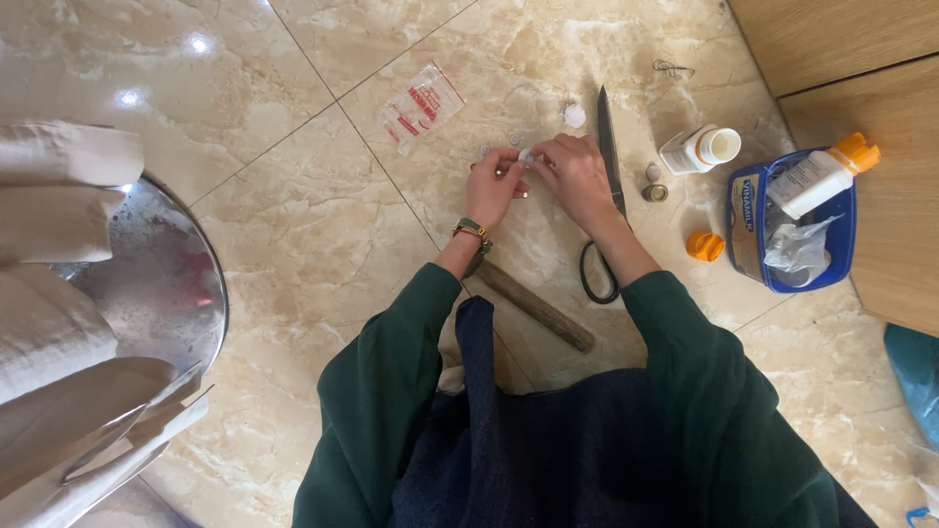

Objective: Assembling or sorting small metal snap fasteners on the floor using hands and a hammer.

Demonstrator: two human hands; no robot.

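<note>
Both hands meet low over the marble floor (pixel 293 225), fingertips pinched together on one small white piece (pixel 525 154) held between them. The left hand (pixel 492 186) curls nearly closed on its near end, and the right hand (pixel 575 176) folds over from the other side, fingers bent tight — a two-sided grip that seems meant to steady something too small for one hand; what the piece is cannot be told. Long black-handled scissors (pixel 606 186) lie just beside the right wrist, within easy reach, and a wooden stick (pixel 536 306) rests near the left forearm. To the right a blue tub (pixel 748 220) holds a white bottle with an orange cap (pixel 820 176) and crumpled clear plastic — beside it lie a loose orange cap (pixel 704 245) and an open white bottle (pixel 702 150) on its side. A red-and-white packet (pixel 421 105) lies farther up the floor.
</note>
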